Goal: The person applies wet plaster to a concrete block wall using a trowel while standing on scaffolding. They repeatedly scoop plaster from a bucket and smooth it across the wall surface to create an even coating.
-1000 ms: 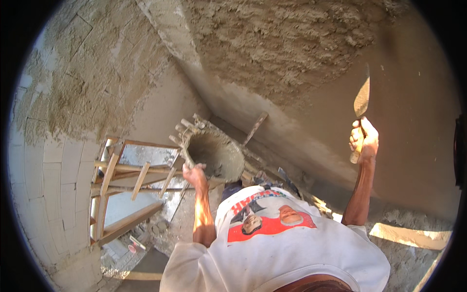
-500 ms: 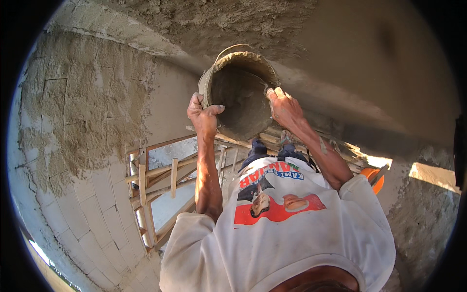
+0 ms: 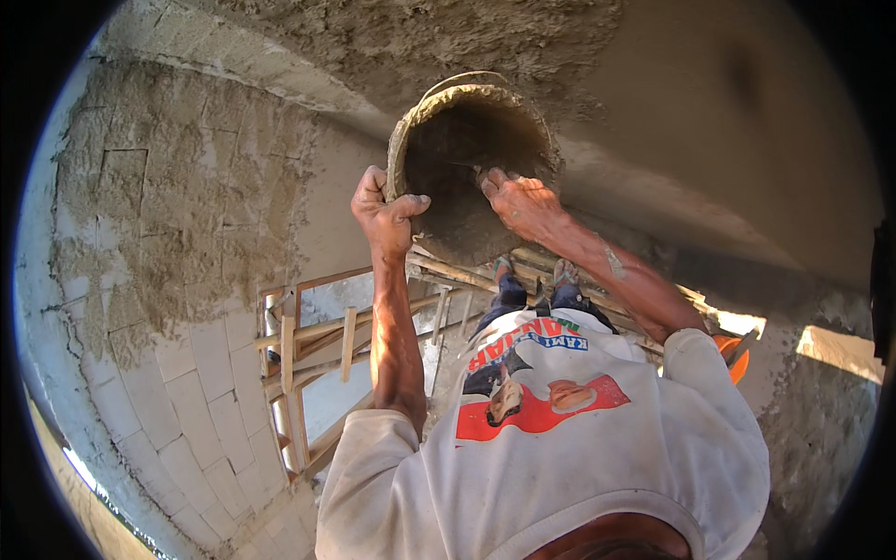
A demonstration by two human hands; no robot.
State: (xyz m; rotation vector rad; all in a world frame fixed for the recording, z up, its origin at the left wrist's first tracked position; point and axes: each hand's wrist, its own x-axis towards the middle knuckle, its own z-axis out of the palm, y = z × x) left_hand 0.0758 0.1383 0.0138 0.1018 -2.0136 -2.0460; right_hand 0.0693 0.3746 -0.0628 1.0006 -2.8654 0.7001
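Observation:
A mortar-crusted bucket (image 3: 399, 154) is held up in front of me, tilted so that its mouth faces me. My left hand (image 3: 386, 213) grips its left rim, the thumb over the edge on the inner side and the fingers outside. Inside the mouth, my right hand (image 3: 525, 203) is closed round what looks like a trowel (image 3: 479, 175). Only a bit of thin metal shows past the fingers; the blade is lost in the bucket's shadow. Wet grey mortar smears the right forearm. The bucket's wire handle (image 3: 462, 78) stands up behind the far rim.
Roughly mortared plaster (image 3: 448, 37) covers the wall ahead, smoother toward the right. A block wall (image 3: 201, 364), partly coated, rises at left beside a wooden-framed opening (image 3: 291, 373). My feet (image 3: 566, 272) stand on bamboo or timber poles (image 3: 453, 272). Something orange (image 3: 735, 355) shows behind my right arm.
My right hand has moved left and deeper into the bucket from its right rim, taking the trowel along. The left hand keeps its grip; the bucket sits slightly further right in view.

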